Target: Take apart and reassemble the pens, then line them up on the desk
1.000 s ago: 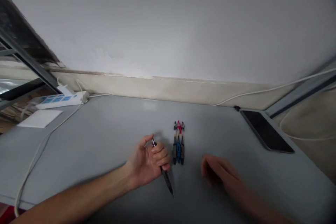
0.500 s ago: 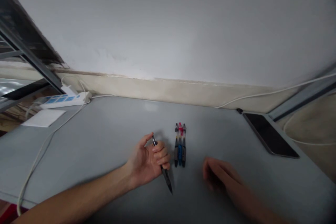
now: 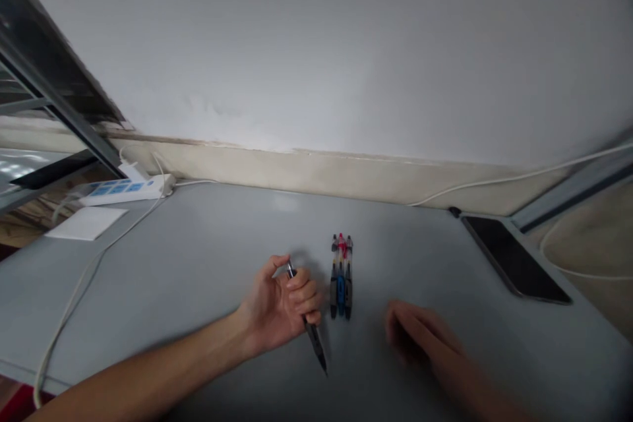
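Note:
My left hand (image 3: 287, 303) is palm up, its fingers wrapped round a dark pen (image 3: 315, 343). The thumb rests on the pen's top end, and the tip points down towards the front right. Just right of that hand, three pens lie side by side on the grey table (image 3: 208, 264): a blue one with a red clip (image 3: 341, 287) between two dark grey ones. My right hand (image 3: 420, 336) is at the right of the pens, touching none of them. Its fingers are curled under and blurred, so whether they hold anything is hidden.
A phone or tablet (image 3: 517, 257) lies at the right edge. At the back left are a white power strip (image 3: 126, 190) and a white sheet (image 3: 88, 223), with a cable (image 3: 82, 290) running to the front. A wall (image 3: 321, 66) stands behind.
The pen tip in my left hand is slightly lower in view. The whole view has shifted a little, and both hands keep nearly the same poses.

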Motion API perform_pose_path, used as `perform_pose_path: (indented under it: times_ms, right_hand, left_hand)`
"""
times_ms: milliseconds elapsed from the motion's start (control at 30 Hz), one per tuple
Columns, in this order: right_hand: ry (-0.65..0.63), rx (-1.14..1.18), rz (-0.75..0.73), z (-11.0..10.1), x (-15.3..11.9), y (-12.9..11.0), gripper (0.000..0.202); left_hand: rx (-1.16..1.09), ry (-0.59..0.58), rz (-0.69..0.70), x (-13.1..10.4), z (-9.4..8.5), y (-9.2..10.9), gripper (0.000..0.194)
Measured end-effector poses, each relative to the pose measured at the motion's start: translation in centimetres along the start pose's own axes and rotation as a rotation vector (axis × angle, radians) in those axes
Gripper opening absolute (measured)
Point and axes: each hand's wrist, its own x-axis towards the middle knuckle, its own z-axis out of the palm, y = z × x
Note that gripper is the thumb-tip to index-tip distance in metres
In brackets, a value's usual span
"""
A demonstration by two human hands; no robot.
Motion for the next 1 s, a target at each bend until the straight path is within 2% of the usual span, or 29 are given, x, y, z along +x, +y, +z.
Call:
perform_pose_path:
  times_ms: [433, 567, 733, 867, 933, 1000]
  right_hand:
    - [0.012, -0.026, 0.01, -0.1, -0.1, -0.2, 0.053]
    - [0.011, -0.02, 0.011, 0.0, 0.0, -0.3, 0.052]
    - [0.009, -0.017, 0.0, -0.1, -0.2, -0.6, 0.052]
    - [0.02, -0.028, -0.008, 0.0, -0.4, -0.4, 0.053]
    - [0.03, -0.04, -0.02, 0.0, -0.4, -0.3, 0.055]
    - [0.042, -0.057, -0.037, -0.1, -0.3, -0.1, 0.056]
  left_hand:
    - [-0.012, 0.0, 0.049, -0.1, 0.2, 1.0, 0.038]
    - [0.025, 0.063, 0.132, -0.1, 0.3, 1.6, 0.051]
    - [0.147, 0.065, 0.226, 0.0, -0.5, 2.1, 0.054]
    - [0.276, 0.024, 0.194, 0.3, -1.8, 2.1, 0.061]
    - [0.403, 0.004, 0.189, 0.3, -2.3, 1.8, 0.064]
    - [0.632, 0.012, 0.238, 0.1, -2.7, 1.5, 0.067]
